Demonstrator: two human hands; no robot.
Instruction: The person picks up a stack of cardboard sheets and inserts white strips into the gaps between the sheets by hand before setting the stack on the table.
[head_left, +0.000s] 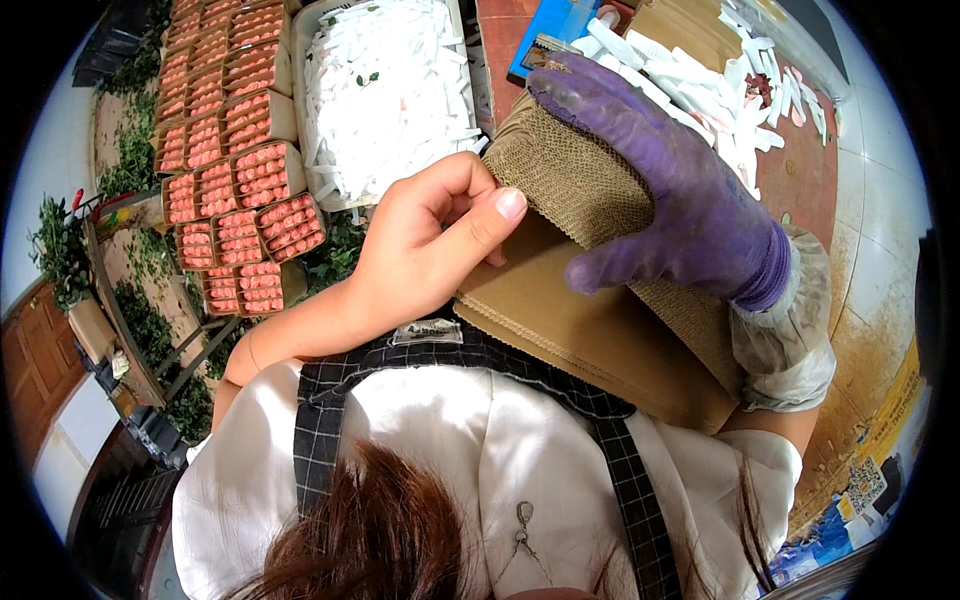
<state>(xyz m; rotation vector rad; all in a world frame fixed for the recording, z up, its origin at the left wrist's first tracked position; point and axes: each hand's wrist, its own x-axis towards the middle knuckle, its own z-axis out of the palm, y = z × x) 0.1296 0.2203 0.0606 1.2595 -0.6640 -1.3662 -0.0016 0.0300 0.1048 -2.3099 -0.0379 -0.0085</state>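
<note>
A brown corrugated cardboard sheet [600, 335] with zigzag-cut edges and a mesh-textured face is bent over in front of my chest. My bare left hand [420, 240] is closed at its upper left edge, thumb on top and fingers curled beneath. My right hand [690, 205], in a purple glove with a pale translucent sleeve, grips the folded part from the right. Its fingers lie over the textured face and its thumb presses below. Whatever is inside the fold is hidden.
Pink flower bundles [265, 170] in brown cardboard are stacked at the far left. A white crate [302, 110] holds white strips. A blue tool with a toothed metal edge [540, 40] and loose white strips [735, 115] lie on the reddish table [805, 190]. Leafy stems [335, 250] are beyond my left arm.
</note>
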